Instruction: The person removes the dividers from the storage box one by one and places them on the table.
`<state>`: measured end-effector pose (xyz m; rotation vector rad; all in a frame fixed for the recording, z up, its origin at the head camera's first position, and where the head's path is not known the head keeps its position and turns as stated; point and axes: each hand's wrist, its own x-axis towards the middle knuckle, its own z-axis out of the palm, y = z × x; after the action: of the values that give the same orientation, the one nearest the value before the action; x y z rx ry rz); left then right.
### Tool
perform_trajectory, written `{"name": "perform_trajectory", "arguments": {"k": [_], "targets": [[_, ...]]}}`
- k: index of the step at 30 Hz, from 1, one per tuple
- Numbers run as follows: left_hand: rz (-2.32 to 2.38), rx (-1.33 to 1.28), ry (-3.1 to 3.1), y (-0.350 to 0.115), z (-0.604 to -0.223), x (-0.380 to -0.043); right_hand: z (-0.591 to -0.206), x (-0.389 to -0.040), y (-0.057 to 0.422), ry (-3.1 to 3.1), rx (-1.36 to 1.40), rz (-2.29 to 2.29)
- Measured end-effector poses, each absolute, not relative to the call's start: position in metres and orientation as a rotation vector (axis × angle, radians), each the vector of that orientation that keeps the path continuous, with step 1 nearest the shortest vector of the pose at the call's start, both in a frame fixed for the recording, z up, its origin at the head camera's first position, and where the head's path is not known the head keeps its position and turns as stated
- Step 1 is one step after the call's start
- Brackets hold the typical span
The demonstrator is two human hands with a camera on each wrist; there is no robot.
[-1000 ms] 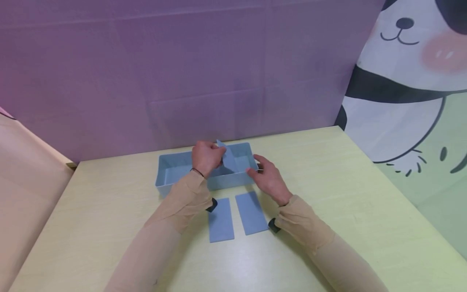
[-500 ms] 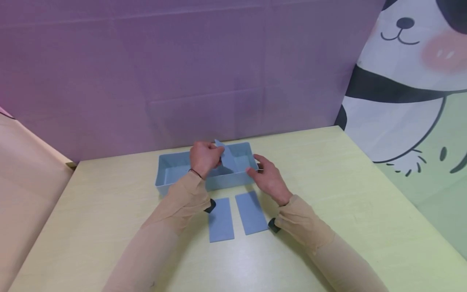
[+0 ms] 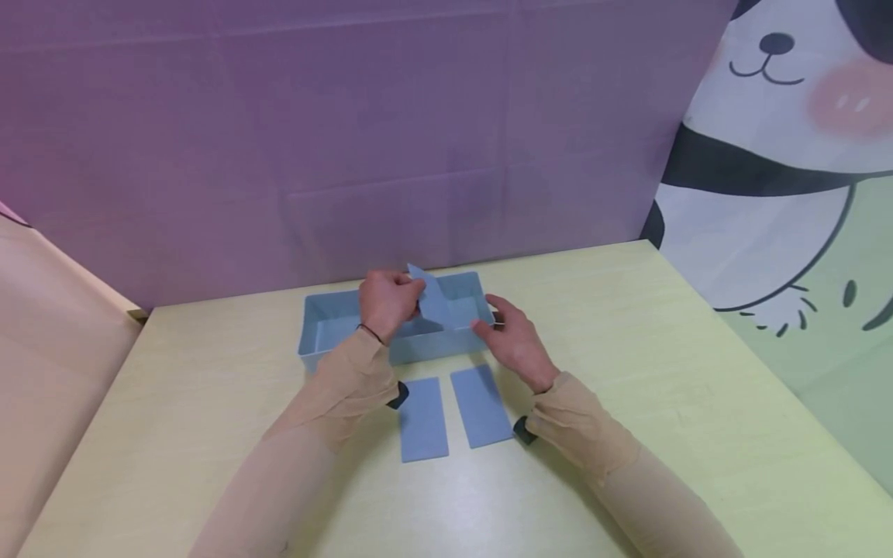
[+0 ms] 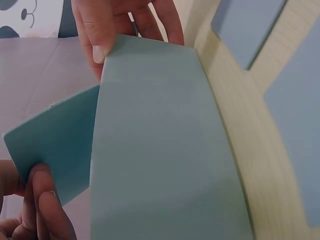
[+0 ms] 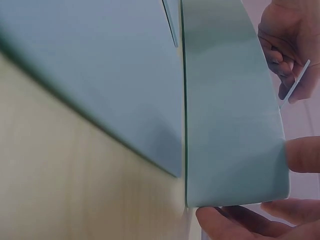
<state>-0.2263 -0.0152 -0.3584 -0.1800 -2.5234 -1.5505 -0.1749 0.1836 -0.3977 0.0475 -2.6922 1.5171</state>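
A long, open-topped light-blue box point(image 3: 436, 346) sits on the table near the purple backdrop. My left hand point(image 3: 388, 301) is over its middle and pinches a thin flat blue divider panel point(image 3: 434, 301) between thumb and fingers. The panel leans to the left, its lower part inside the box and its top corner above the rim. At the box's right end my right hand point(image 3: 518, 341) grips the corner, thumb at the front rim and fingers along the end wall. In the left wrist view the panel point(image 4: 60, 145) rises behind the box's front wall point(image 4: 155, 140).
Two flat blue panels, a left one point(image 3: 422, 420) and a right one point(image 3: 481, 407), lie side by side on the pale wooden table point(image 3: 628, 349) in front of the box. A purple cloth point(image 3: 363, 155) stands behind, and a panda picture point(image 3: 767, 232) covers the right side.
My left hand has shifted slightly left, and the top of the divider panel has tipped left with it. The right hand and the box have stayed in place.
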Motion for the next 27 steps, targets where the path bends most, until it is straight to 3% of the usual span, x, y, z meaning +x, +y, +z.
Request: {"name": "perform_trajectory", "arguments": {"k": [27], "targets": [[-1.705,-0.158,-2.454,-0.028,-0.363,-0.207,-0.396,-0.174,0.184,-2.722,0.026,1.495]]}}
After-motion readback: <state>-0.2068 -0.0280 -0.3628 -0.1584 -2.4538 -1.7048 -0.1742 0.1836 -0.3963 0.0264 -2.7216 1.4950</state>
